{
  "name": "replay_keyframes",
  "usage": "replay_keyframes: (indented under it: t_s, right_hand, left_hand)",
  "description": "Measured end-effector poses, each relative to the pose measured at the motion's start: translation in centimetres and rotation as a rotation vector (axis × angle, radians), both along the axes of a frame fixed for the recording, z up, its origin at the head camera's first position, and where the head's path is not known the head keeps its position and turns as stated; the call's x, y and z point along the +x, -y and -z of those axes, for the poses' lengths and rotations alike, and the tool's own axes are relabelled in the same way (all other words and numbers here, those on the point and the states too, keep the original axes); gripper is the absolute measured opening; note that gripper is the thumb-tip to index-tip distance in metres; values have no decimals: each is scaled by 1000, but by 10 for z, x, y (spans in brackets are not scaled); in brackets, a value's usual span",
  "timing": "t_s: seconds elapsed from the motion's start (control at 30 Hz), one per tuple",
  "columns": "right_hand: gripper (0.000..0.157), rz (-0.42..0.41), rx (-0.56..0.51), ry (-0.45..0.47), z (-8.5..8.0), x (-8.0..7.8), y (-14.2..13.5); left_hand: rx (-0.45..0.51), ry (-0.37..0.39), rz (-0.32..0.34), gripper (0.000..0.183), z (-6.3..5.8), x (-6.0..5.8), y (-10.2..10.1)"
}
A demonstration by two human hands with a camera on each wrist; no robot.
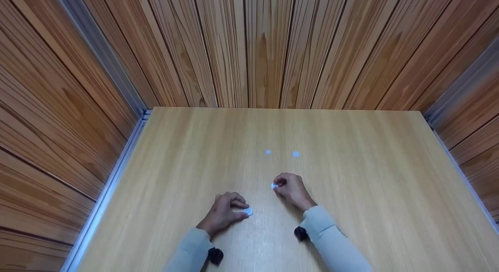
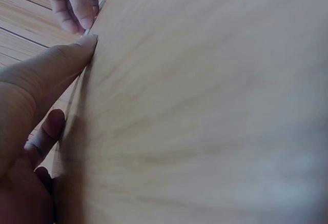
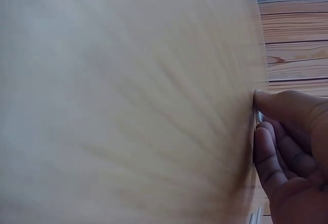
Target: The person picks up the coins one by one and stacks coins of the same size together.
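Note:
Near the front middle of the wooden table, my left hand [image 1: 226,211] has its thumb and index fingertip on opposite edges of a round white disc [image 1: 248,211]. In the left wrist view the left thumb [image 2: 56,62] lies low along the tabletop. Farther forward and to the right, my right hand [image 1: 292,189] pinches another white disc [image 1: 274,185], mostly covered by the fingers. The right wrist view shows the right hand [image 3: 292,147] at the table surface, thumb and fingertips close together, a sliver of the disc [image 3: 259,115] between them.
Beyond the hands, a smaller white disc [image 1: 268,152] and a larger white disc [image 1: 296,154] lie flat, side by side on the table [image 1: 370,166]. Wood-plank walls [image 1: 265,50] with grey metal strips [image 1: 109,204] enclose the tabletop at the back and sides.

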State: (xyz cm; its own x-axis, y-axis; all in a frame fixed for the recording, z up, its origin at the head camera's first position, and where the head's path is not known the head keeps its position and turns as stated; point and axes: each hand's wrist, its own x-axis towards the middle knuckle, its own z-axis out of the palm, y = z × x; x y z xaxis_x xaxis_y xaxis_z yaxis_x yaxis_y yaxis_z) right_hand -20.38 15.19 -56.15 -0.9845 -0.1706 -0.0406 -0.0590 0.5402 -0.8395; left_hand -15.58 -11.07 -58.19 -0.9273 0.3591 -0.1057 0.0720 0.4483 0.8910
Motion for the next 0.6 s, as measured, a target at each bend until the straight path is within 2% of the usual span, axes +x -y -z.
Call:
replay_keyframes:
  t_s: [0.4,0.6]
  right_hand:
    - [10,-37,10,0,-1,7,-4]
    - [10,-50,5,22,-1,13,-5]
  left_hand:
    - [31,37,-5,32,0,-1,-1]
    - [14,54,-21,32,-2,-1,-2]
